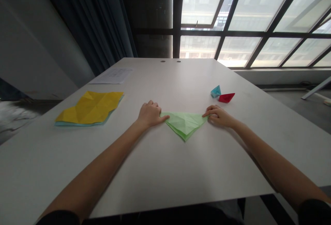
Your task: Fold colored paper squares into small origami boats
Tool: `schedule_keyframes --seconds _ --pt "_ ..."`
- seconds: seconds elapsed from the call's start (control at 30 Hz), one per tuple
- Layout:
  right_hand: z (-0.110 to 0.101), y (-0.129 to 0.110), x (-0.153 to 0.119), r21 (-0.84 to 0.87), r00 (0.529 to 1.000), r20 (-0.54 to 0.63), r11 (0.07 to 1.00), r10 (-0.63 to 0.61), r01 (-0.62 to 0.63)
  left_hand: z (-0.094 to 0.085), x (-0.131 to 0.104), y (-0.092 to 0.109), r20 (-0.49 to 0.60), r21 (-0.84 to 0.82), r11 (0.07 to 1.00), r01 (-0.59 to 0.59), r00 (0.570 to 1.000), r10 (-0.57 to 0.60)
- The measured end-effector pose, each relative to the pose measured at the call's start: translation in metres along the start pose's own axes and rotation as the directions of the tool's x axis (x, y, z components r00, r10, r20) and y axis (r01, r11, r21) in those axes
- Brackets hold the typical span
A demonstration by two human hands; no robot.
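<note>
A light green paper (184,123), folded into a triangle with its point toward me, lies on the white table (181,170). My left hand (152,114) is at its left corner, the thumb on the paper and the other fingers curled round the corner. At the right corner, my right hand (216,115) has its index finger on the paper and the thumb close beneath, pinching the corner. The layers at the lower tip lie slightly apart.
Yellow sheets (93,108) with light blue paper under them lie at the left. Behind them is a printed white sheet (112,75). A small blue folded paper (215,91) and a red one (227,97) sit beyond my right hand.
</note>
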State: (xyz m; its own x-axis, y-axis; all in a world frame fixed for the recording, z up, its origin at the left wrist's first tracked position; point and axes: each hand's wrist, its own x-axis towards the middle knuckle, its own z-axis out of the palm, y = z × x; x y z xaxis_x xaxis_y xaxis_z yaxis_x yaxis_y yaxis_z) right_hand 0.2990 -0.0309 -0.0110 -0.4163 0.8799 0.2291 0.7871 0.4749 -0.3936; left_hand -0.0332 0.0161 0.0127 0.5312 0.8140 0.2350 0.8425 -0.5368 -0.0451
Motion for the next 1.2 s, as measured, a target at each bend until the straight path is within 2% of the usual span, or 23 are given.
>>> schedule_keyframes --seconds 0.1,0.17,0.27,0.33,0.4,0.53,0.73,0.93,1.07,1.2 --pt "-0.001 -0.012 0.002 -0.168 1.000 -0.023 0.986 -0.005 0.001 0.002 -0.001 0.013 -0.003 -0.042 0.991 -0.128 0.992 0.128" --pt "0.002 -0.023 0.003 -0.269 0.998 -0.070 0.963 0.002 -0.021 0.005 -0.001 0.019 0.024 -0.120 0.962 -0.245 0.968 0.249" --pt "0.012 -0.043 0.006 -0.301 0.997 -0.054 0.953 -0.046 0.028 0.007 -0.002 0.029 0.060 -0.194 0.917 -0.349 0.928 0.367" --pt "0.021 -0.054 0.007 -0.266 0.996 -0.011 0.960 -0.093 0.087 0.007 -0.004 0.037 0.055 -0.193 0.916 -0.352 0.928 0.368" --pt "0.028 -0.063 0.008 -0.224 0.992 0.022 0.966 -0.127 0.128 0.006 -0.005 0.046 0.040 -0.174 0.935 -0.310 0.946 0.321" --pt "0.034 -0.072 0.008 -0.165 0.988 0.040 0.975 -0.147 0.152 0.010 -0.009 0.063 0.051 -0.217 0.946 -0.240 0.965 0.257" --pt "0.038 -0.071 0.006 -0.166 0.990 0.096 0.979 -0.101 0.116 0.022 -0.019 0.076 0.269 -0.261 0.948 -0.180 0.930 0.251" --pt "0.042 -0.062 -0.001 -0.125 0.960 0.276 0.989 -0.042 0.079 0.020 -0.018 0.067 0.375 -0.264 0.957 -0.118 0.902 0.215" --pt "0.034 -0.052 -0.005 -0.090 0.941 0.338 0.995 -0.018 0.051 0.016 -0.017 0.044 0.488 -0.251 0.965 -0.072 0.852 0.191" --pt "0.021 -0.039 -0.009 -0.068 0.917 0.397 0.998 0.028 -0.001 0.011 -0.019 0.021 0.571 -0.198 0.980 0.001 0.813 0.114"
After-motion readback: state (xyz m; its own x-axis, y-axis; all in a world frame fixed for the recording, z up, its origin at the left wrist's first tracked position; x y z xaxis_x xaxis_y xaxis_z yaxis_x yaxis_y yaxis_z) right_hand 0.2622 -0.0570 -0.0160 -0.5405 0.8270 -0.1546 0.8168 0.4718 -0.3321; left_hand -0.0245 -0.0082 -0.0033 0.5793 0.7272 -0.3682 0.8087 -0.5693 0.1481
